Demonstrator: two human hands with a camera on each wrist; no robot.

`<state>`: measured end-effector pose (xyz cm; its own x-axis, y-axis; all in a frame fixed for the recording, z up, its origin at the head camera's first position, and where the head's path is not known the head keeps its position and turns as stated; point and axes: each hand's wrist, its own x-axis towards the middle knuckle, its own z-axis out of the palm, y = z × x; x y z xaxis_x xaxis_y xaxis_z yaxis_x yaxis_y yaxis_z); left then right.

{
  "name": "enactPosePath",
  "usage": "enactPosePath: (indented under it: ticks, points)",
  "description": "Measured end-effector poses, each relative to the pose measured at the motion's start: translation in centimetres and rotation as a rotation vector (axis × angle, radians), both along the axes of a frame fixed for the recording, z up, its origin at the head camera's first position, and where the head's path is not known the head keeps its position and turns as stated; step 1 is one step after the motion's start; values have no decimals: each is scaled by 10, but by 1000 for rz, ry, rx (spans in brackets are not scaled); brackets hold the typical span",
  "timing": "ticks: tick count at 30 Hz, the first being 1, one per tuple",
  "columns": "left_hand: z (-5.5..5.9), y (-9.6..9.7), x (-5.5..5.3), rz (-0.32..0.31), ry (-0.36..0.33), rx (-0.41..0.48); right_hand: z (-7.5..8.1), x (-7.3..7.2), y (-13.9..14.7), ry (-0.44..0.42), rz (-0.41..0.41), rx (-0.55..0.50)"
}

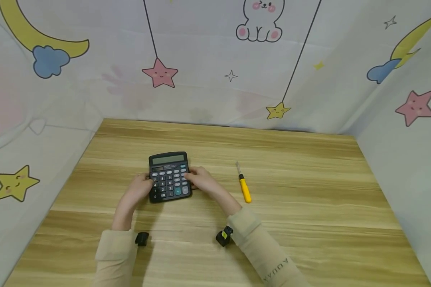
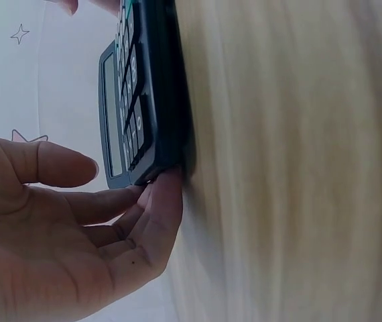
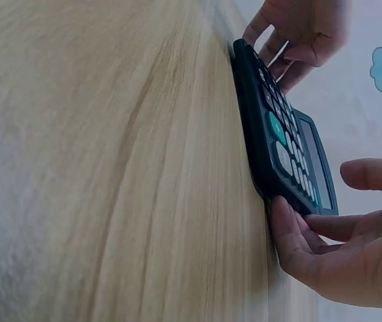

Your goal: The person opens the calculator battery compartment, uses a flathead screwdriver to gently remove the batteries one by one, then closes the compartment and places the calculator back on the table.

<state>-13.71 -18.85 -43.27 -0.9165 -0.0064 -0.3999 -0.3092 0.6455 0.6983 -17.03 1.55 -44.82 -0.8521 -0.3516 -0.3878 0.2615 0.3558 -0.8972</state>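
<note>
A black desk calculator [image 1: 170, 183] lies face up between both hands, left of the table's middle, its grey display at the far end. My left hand [image 1: 138, 189] holds its left side. In the left wrist view, bent fingers [image 2: 167, 201] meet the lower edge while the thumb stands a little off its face. My right hand [image 1: 202, 181] holds the right side. From the right wrist, the fingertips [image 3: 283, 215] show tucked against the bottom edge, the thumb spread above. Parts of the fingers are hidden by the calculator in the head view.
To the right of the calculator lies a screwdriver [image 1: 245, 189] with a yellow handle, its tip pointing away from me. The wood-grain table [image 1: 309, 179] is bordered by a white curtain [image 1: 208, 95] printed with stars and moons. Small black wrist cameras [image 1: 222, 237] stick out by both sleeves.
</note>
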Motion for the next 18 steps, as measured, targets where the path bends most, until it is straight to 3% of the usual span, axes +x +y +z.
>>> enactPosePath:
  ticks: [3, 10, 18]
  points:
    - [0, 0, 0, 6, -2, 11, -1, -2, -1, -35, -36, -8]
    - [0, 2, 0, 43, -26, 50, -2, -6, 0, -199, -234, -125]
    - [2, 4, 0, 57, -16, 43, 3, -6, -2, -219, -249, -120]
